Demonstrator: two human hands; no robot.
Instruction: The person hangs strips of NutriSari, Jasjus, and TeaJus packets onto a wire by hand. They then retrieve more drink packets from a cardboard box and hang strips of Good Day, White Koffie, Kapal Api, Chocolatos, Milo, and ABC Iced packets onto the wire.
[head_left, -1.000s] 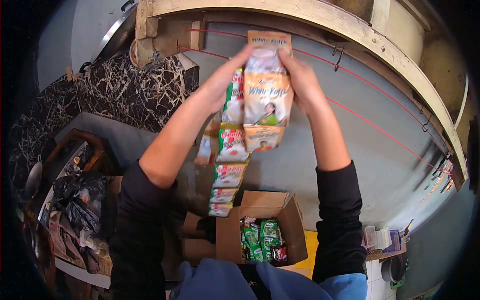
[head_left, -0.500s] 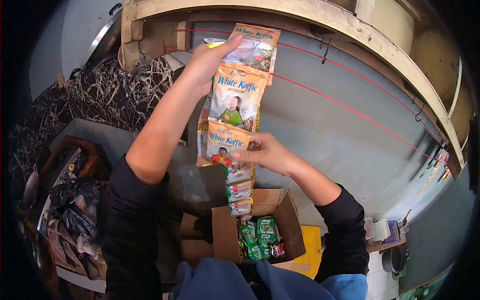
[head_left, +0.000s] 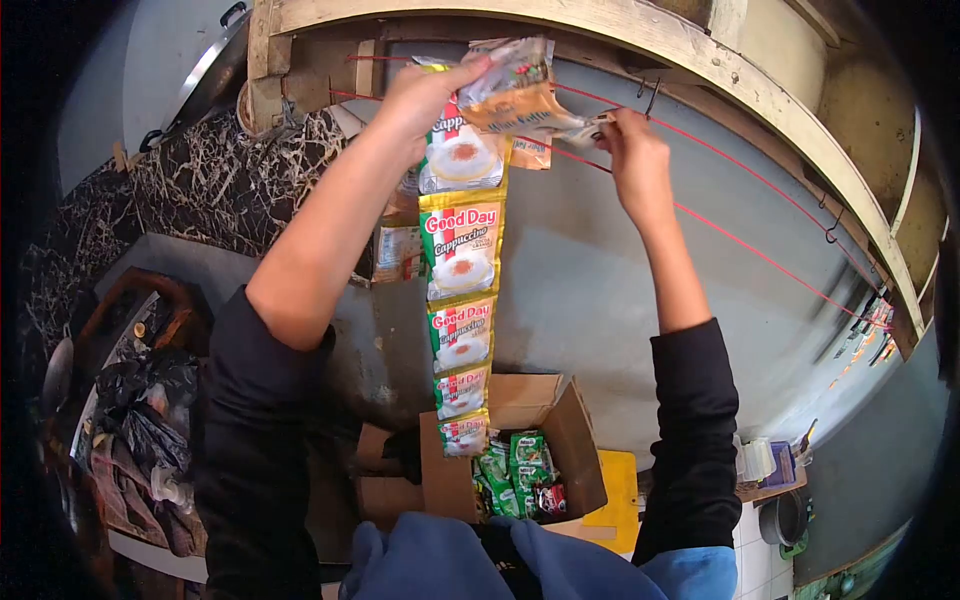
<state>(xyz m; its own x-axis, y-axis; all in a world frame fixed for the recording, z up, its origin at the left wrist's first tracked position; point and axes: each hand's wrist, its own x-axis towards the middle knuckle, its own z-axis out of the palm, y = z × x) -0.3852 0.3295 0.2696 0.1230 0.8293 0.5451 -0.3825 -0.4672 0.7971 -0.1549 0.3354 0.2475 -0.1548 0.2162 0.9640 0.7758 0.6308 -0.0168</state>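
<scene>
I have both bare hands on a White Koffie sachet strip (head_left: 512,100) up by the red cords (head_left: 745,244). My left hand (head_left: 425,100) pinches its upper part between thumb and fingers, close to the wooden shelf (head_left: 500,14). My right hand (head_left: 640,165) has its fingers drawn narrow on the strip's other end, pulled out to the side so that the sachets bend and crease; "White Koffie" reads at a tilt along the orange band. Another orange edge with the same wording shows just below the fold.

Under my left hand a Good Day Cappuccino sachet strip (head_left: 461,255) hangs straight down. I can read "Good Day" in red and "Cappuccino" beneath it, over a cup; on the top sachet my hand covers part of the lettering. What holds that strip up I cannot tell. Further sachets (head_left: 398,252) show behind my left forearm, their print too small to make out.

Below, the lowest Good Day sachet overlaps the view of an open cardboard box (head_left: 447,475), which contains green Milo sachets (head_left: 527,475) and a red packet (head_left: 550,498) with illegible writing.
</scene>
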